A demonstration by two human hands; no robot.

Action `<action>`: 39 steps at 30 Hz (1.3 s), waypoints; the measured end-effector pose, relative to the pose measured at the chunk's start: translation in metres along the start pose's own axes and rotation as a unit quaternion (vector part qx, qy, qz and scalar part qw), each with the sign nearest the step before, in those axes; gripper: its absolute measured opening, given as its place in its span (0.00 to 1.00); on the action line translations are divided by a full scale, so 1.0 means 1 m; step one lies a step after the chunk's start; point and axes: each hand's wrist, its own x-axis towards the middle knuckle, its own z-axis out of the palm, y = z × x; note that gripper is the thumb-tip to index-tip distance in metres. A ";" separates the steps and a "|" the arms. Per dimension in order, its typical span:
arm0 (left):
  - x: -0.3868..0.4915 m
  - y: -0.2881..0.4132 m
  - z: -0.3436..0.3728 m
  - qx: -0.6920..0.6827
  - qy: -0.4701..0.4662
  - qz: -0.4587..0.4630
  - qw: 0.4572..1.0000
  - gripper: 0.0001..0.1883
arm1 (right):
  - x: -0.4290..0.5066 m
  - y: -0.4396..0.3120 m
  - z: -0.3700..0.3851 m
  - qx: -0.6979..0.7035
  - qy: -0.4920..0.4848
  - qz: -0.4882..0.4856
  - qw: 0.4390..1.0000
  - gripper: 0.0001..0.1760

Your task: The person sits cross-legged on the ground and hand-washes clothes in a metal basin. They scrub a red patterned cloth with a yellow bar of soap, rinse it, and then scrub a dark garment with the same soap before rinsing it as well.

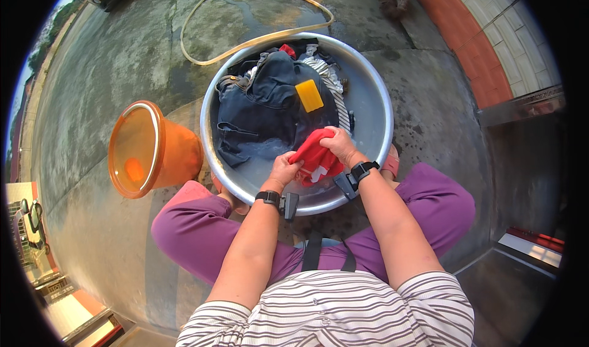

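Both hands grip a red cloth garment [318, 156] with a white patch, held over the near side of a large metal basin [386, 112]. My left hand [283, 167] pinches its left edge, and my right hand [340, 145] has the upper right edge. Dark blue jeans [276, 87] lie wet and bunched in the basin, partly in cloudy water [368, 103]. On top of them rests a yellow bar of laundry soap [309, 95]. A striped white cloth [339, 105] runs along the jeans' right side. The red garment's lower end reaches the water.
An orange bucket [179, 149] with a white handle stands left of the basin, an orange object [134, 169] inside it. Beyond the basin a pale hose [257, 38] curls over the wet concrete floor [138, 57]. A tiled wall [483, 48] rises at the right.
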 end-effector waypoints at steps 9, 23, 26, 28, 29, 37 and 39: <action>-0.005 0.021 0.026 -0.569 -0.063 -0.046 0.819 0.25 | -0.011 -0.023 0.071 -0.321 0.019 -0.173 0.931 0.20; -0.001 0.041 0.038 -0.423 0.018 -0.082 0.902 0.28 | -0.005 -0.001 0.037 -0.077 -0.013 -0.068 0.995 0.24; -0.003 0.051 0.025 -0.333 -0.003 -0.034 0.942 0.29 | 0.008 0.005 0.018 -0.194 -0.134 -0.060 0.970 0.30; -0.004 0.049 0.012 -0.187 -0.029 -0.012 0.982 0.24 | 0.012 -0.002 0.004 -0.219 -0.100 0.010 0.970 0.24; -0.004 0.045 0.005 -0.065 -0.079 -0.019 0.995 0.23 | 0.012 -0.010 -0.006 -0.206 -0.092 -0.019 0.974 0.21; -0.002 0.028 0.019 -0.496 -0.039 -0.066 0.865 0.23 | -0.009 -0.047 0.041 -0.028 0.021 -0.191 0.981 0.09; -0.005 0.036 0.038 -0.483 0.030 -0.088 0.871 0.24 | -0.006 -0.034 0.059 -0.171 0.055 -0.197 0.964 0.13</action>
